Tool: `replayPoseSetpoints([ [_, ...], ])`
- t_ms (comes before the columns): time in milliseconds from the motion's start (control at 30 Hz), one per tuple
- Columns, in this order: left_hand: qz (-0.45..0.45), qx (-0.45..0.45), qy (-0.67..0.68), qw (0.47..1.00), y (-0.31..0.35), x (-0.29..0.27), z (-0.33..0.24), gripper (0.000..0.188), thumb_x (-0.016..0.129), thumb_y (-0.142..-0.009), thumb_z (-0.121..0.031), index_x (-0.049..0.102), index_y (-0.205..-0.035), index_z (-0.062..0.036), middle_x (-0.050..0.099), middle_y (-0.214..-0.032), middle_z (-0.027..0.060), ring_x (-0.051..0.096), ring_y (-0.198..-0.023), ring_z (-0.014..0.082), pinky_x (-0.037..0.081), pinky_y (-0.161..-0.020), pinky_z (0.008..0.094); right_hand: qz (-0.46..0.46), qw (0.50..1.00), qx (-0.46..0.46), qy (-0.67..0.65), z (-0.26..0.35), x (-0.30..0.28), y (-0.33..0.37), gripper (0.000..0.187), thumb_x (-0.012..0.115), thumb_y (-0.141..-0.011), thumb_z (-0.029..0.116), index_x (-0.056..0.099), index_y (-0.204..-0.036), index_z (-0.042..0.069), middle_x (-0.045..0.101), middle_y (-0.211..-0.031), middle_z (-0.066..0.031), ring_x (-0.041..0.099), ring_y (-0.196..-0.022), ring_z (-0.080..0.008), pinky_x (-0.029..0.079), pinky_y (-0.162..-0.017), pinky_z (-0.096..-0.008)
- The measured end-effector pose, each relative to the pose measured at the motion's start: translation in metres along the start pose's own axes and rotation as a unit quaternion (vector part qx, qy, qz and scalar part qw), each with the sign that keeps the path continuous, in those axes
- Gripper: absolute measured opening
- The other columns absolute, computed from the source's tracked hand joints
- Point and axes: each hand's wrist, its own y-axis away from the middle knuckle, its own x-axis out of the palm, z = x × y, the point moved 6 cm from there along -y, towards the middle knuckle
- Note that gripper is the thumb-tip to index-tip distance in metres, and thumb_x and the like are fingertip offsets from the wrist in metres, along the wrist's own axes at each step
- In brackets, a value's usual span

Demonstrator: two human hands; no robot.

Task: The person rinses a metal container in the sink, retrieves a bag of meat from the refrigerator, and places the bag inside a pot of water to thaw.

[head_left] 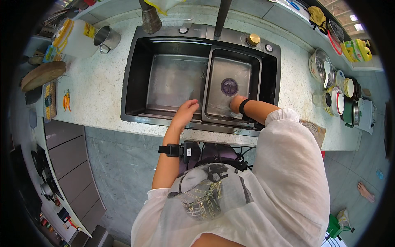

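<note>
My left hand (187, 113) is above the front edge of the large left basin (177, 78) of a dark double sink (127, 82), close to the divider. Its fingers are loosely stretched out and I see nothing in them. My right hand (237, 104) reaches down into the smaller right basin (216, 66), just below the round drain strainer (229, 87). Its fingers point down and are mostly hidden, so what they hold, if anything, does not show. The dark faucet (222, 18) rises behind the divider, with a gold knob (253, 39) to its right.
On the left counter stand a metal mug (107, 38), a white jug (78, 39) and some orange peppers (66, 101). Bowls (321, 68) and stacked containers (337, 101) crowd the right end. Another person's bare foot (365, 192) shows on the floor at right.
</note>
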Motion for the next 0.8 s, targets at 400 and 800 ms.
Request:
replayPoseSetpoints([
  [400,0.007,-0.025,0.009,1.000,0.002,-0.003,0.001,0.045,0.052,-0.089,-0.030,0.047,-0.126,-0.0049,0.055,-0.115,0.0054,0.051,-0.099,0.0137,0.042,-0.083,0.0262,0.085,0.937,-0.298,-0.161,0.037,-0.020,-0.012,0.021,0.060,-0.074,0.016,0.068,-0.092,0.008,0.066,-0.088,-0.0097,0.062,-0.079,-0.0270,0.048,-0.064,-0.0414],
  [800,-0.010,-0.037,0.018,0.999,0.003,-0.008,0.001,0.045,0.053,-0.088,-0.030,0.048,-0.125,-0.0059,0.055,-0.110,0.0047,0.050,-0.097,0.0137,0.041,-0.081,0.0263,-0.098,0.654,-0.409,-0.630,-0.016,-0.109,-0.040,0.028,0.047,-0.085,0.010,0.055,-0.102,-0.011,0.062,-0.091,-0.0278,0.065,-0.077,-0.0361,0.055,-0.065,-0.0417],
])
